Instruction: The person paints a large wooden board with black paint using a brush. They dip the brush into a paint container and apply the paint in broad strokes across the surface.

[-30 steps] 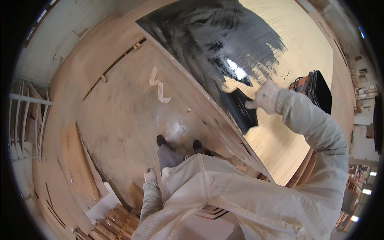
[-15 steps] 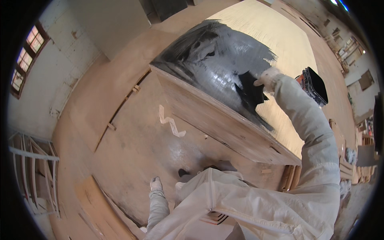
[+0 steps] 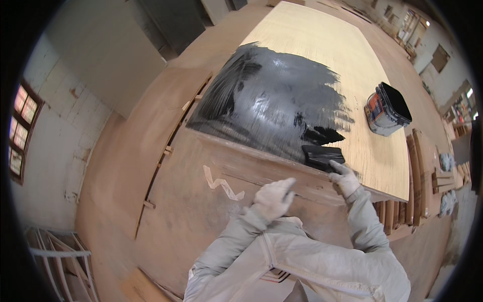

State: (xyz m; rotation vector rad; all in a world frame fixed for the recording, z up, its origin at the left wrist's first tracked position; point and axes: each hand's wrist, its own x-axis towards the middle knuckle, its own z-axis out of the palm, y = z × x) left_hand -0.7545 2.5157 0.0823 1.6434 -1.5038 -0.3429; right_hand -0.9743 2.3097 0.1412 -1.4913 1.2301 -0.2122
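Observation:
My gloved right hand (image 3: 345, 180) is closed round the handle of a wide, flat paintbrush (image 3: 323, 156) covered in black. The brush rests at the near edge of a pale wood-grain panel (image 3: 322, 32), beside a thick, wet black streak. Black paint (image 3: 271, 95) covers the left near part of this panel, with ragged brush marks on its right border. In front of the panel's near edge, my gloved left hand (image 3: 274, 199) hovers with fingers stretched out loosely, holding nothing. A square paint bucket (image 3: 385, 113), black inside, stands on the panel's bare right side.
Below the panel, a crumpled zigzag strip (image 3: 221, 187) lies on the dusty floor. Stacked wooden boards (image 3: 417, 176) stand at the right. At the lower left is a metal frame (image 3: 63, 254); a long dark strip (image 3: 171, 151) runs along the floor on the left.
My right hand has drawn the brush toward me, to the panel's near edge. My left hand has risen from low at my side to in front of my body. The view has shifted.

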